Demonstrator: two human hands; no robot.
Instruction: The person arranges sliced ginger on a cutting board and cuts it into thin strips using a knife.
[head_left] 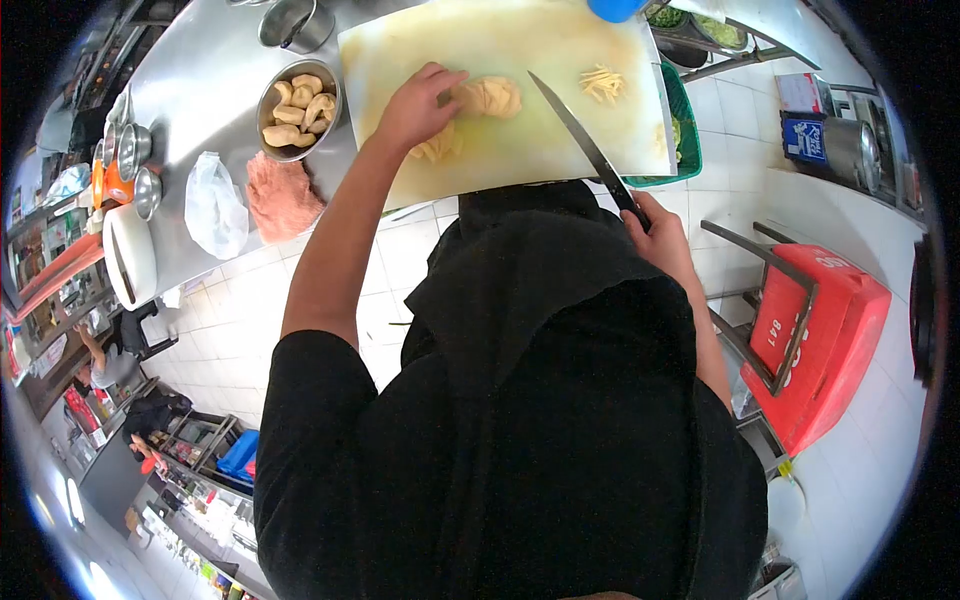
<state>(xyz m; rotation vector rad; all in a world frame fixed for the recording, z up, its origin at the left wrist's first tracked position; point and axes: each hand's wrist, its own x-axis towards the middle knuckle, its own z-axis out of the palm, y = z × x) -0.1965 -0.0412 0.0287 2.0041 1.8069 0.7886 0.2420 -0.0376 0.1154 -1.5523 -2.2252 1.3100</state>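
Note:
My right hand (660,232) is wrapped round the dark handle of a long kitchen knife (583,138). The blade points away from me and to the left, over the right half of a large, pale cutting board (560,40). My left hand (420,108) has its fingers partly bent and apart, at the left end of a row of thin pale-yellow slices (492,97); whether the fingertips press on them is unclear. More slices (438,146) lie just below that hand. A small pile of thin strips (602,84) sits right of the blade.
On the steel table (190,90), a metal bowl (337,112) holds several peeled, pale-yellow chunks. Nearby are a pinkish cloth (280,197), a plastic bag (214,210) and a metal pot (308,28). A green basket (690,140) adjoins the board's right edge. A red stool (835,330) lies right.

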